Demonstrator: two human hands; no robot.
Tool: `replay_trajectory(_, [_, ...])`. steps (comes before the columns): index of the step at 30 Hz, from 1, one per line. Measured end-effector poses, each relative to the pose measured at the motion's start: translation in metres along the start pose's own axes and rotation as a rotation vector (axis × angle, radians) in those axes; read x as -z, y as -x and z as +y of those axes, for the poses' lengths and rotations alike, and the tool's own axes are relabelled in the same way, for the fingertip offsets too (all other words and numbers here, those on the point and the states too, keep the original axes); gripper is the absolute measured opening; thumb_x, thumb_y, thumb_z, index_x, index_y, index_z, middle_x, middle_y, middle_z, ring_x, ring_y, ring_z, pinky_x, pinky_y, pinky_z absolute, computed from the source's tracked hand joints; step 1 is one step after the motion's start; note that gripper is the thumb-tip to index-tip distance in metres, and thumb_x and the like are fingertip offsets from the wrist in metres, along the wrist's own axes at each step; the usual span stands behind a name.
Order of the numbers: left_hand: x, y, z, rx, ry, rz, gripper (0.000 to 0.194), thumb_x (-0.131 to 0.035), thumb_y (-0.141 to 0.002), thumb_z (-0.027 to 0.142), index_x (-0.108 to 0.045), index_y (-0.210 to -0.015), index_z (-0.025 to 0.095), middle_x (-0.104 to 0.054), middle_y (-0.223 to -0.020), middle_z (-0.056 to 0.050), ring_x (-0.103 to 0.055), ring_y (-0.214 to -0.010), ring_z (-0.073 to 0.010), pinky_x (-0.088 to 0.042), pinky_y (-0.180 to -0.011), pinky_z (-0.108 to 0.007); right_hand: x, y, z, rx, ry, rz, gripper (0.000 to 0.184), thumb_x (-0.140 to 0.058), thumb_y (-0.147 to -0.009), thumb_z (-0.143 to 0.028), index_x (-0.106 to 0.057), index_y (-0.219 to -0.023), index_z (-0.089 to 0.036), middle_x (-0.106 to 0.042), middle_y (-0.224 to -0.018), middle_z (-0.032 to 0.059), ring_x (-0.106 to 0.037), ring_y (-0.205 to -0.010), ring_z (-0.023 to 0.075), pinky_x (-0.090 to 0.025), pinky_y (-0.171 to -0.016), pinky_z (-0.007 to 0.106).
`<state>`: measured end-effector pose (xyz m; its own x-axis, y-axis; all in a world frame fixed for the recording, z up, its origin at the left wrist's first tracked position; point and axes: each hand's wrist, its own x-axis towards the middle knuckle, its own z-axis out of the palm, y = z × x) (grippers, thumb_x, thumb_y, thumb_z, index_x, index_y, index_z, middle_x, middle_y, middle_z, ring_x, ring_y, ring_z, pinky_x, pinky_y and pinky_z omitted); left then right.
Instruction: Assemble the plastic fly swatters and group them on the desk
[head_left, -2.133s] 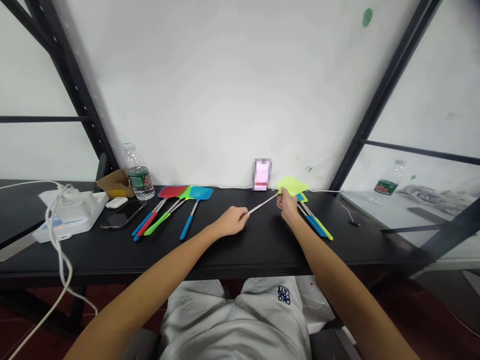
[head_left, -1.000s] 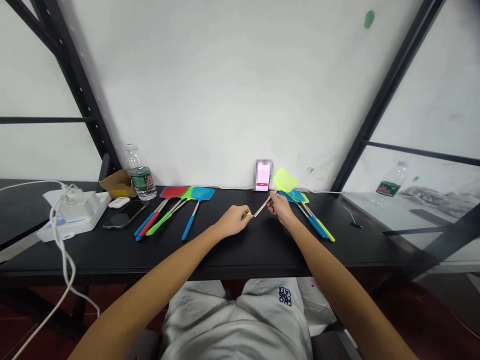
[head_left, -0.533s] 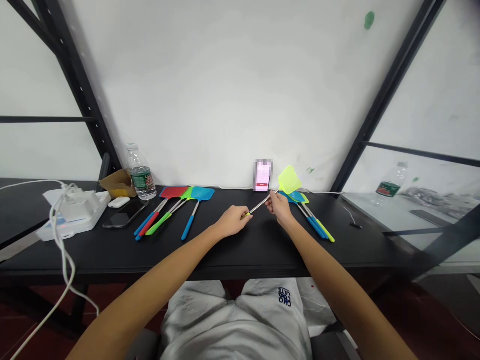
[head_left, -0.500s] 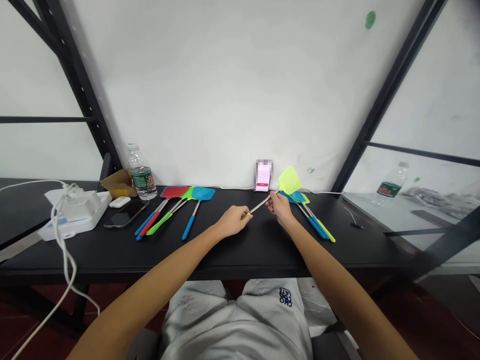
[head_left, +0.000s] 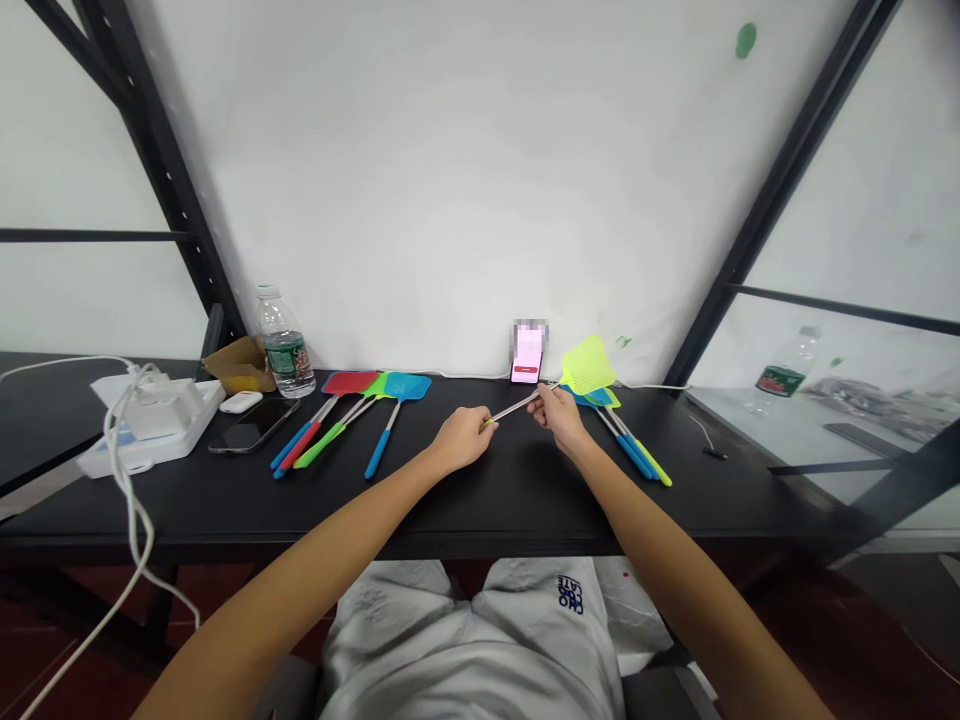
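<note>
Left hand (head_left: 463, 437) grips a yellow swatter (head_left: 589, 365) by its handle, right hand (head_left: 559, 416) pinches its rod near the head, likely steadying both ends over the table (head_left: 465, 510), blue swatters (head_left: 634, 456) partly hidden behind

The head camera looks forward-down at both hands (head_left: 463, 436).

1. Showing stacked dark blue letters (head_left: 569, 593) on the pale trousers (head_left: 487, 650), over the right thigh; apparently reading "ATE" in part, otherwise blurring.
2. Bearing tiny, illegible print on the green label (head_left: 288, 361) of the bottle (head_left: 283, 340).
3. Displaying a red bar on the phone (head_left: 528, 353); forming no readable word.
</note>
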<state>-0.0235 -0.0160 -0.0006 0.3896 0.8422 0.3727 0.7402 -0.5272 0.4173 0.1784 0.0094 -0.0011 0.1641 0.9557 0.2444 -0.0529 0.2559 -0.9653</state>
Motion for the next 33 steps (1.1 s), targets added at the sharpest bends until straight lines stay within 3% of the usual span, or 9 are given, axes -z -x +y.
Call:
replay_trajectory(5, [-0.002, 0.001, 0.002, -0.095, 0.027, -0.022, 0.021, -0.051, -0.092, 0.033, -0.065, -0.085, 0.019, -0.068, -0.076, -0.003, -0.059, -0.068, -0.0157, -0.035, -0.061, -0.025, 0.000, 0.002, 0.000, -0.056, 0.009, -0.082, 0.037, -0.061, -0.083, -0.052, -0.049, -0.074, -0.018, -0.056, -0.051, -0.0009, -0.038, -0.035, 0.0061, -0.021, -0.035, 0.019])
replay_trajectory(9, [-0.003, 0.003, 0.004, -0.126, 0.050, -0.013, 0.023, -0.049, -0.092, 0.031, -0.062, -0.078, 0.019, -0.065, -0.070, -0.002, -0.056, -0.063, -0.0140, -0.033, -0.058, -0.024, -0.007, 0.012, 0.001, -0.107, 0.096, -0.355, 0.043, -0.060, -0.082, -0.057, -0.053, -0.072, -0.016, -0.060, -0.056, 0.0017, -0.042, -0.038, 0.0062, -0.023, -0.036, 0.018])
replay_trajectory(12, [-0.001, 0.003, 0.005, -0.120, 0.048, 0.012, 0.024, -0.048, -0.091, 0.029, -0.061, -0.074, 0.018, -0.064, -0.066, -0.002, -0.055, -0.059, -0.0134, -0.032, -0.056, -0.024, -0.013, 0.017, 0.003, -0.118, 0.135, -0.438, 0.045, -0.061, -0.082, -0.059, -0.055, -0.073, -0.016, -0.061, -0.058, 0.0016, -0.044, -0.040, 0.0064, -0.025, -0.037, 0.018])
replay_trajectory(16, [0.002, 0.004, 0.007, -0.097, 0.100, 0.017, 0.027, -0.049, -0.092, 0.036, -0.064, -0.078, 0.019, -0.067, -0.068, -0.002, -0.058, -0.061, -0.0139, -0.036, -0.058, -0.024, -0.015, 0.014, 0.006, -0.104, 0.126, -0.370, 0.044, -0.061, -0.082, -0.058, -0.054, -0.071, -0.016, -0.057, -0.057, 0.0000, -0.042, -0.039, 0.0059, -0.024, -0.036, 0.018])
replay_trajectory(19, [0.004, 0.004, 0.009, -0.110, 0.151, 0.011, 0.033, -0.049, -0.092, 0.045, -0.067, -0.083, 0.019, -0.070, -0.073, -0.003, -0.061, -0.066, -0.0148, -0.040, -0.061, -0.024, -0.009, 0.006, 0.008, -0.097, 0.082, -0.235, 0.042, -0.060, -0.084, -0.056, -0.050, -0.069, -0.018, -0.056, -0.057, 0.0002, -0.043, -0.039, 0.0074, -0.023, -0.035, 0.019])
replay_trajectory(24, [0.006, 0.003, 0.008, -0.104, 0.156, 0.050, 0.036, -0.046, -0.094, 0.045, -0.065, -0.079, 0.019, -0.069, -0.072, -0.003, -0.061, -0.066, -0.0147, -0.041, -0.061, -0.025, 0.022, -0.013, 0.003, -0.078, 0.188, 0.009, 0.038, -0.052, -0.088, -0.052, -0.048, -0.068, -0.019, -0.061, -0.062, 0.0038, -0.049, -0.044, 0.0106, -0.033, -0.040, 0.022])
replay_trajectory(27, [0.007, 0.003, 0.006, -0.102, 0.138, 0.061, 0.033, -0.046, -0.094, 0.042, -0.063, -0.077, 0.019, -0.067, -0.070, -0.002, -0.059, -0.064, -0.0142, -0.039, -0.060, -0.025, 0.048, -0.023, -0.002, -0.041, 0.472, 0.062, 0.042, -0.042, -0.093, -0.049, -0.048, -0.063, -0.020, -0.059, -0.057, 0.0043, -0.055, -0.053, 0.0146, -0.043, -0.053, 0.025])
replay_trajectory(30, [0.006, 0.002, 0.003, -0.120, 0.128, 0.061, 0.029, -0.047, -0.094, 0.038, -0.062, -0.078, 0.019, -0.066, -0.070, -0.002, -0.059, -0.064, -0.0139, -0.038, -0.060, -0.025, 0.069, -0.029, -0.008, -0.068, 0.896, 0.068, 0.046, -0.039, -0.094, -0.044, -0.052, -0.058, -0.019, -0.062, -0.061, 0.0074, -0.061, -0.065, 0.0194, -0.044, -0.065, 0.028])
replay_trajectory(33, [0.005, 0.002, 0.000, -0.128, 0.120, 0.061, 0.028, -0.047, -0.094, 0.038, -0.063, -0.081, 0.019, -0.067, -0.072, -0.002, -0.060, -0.066, -0.0146, -0.039, -0.062, -0.025, 0.084, -0.031, -0.010, -0.111, 1.154, 0.073, 0.043, -0.040, -0.094, -0.041, -0.058, -0.063, -0.018, -0.065, -0.068, 0.0090, -0.063, -0.074, 0.0221, -0.044, -0.072, 0.030])
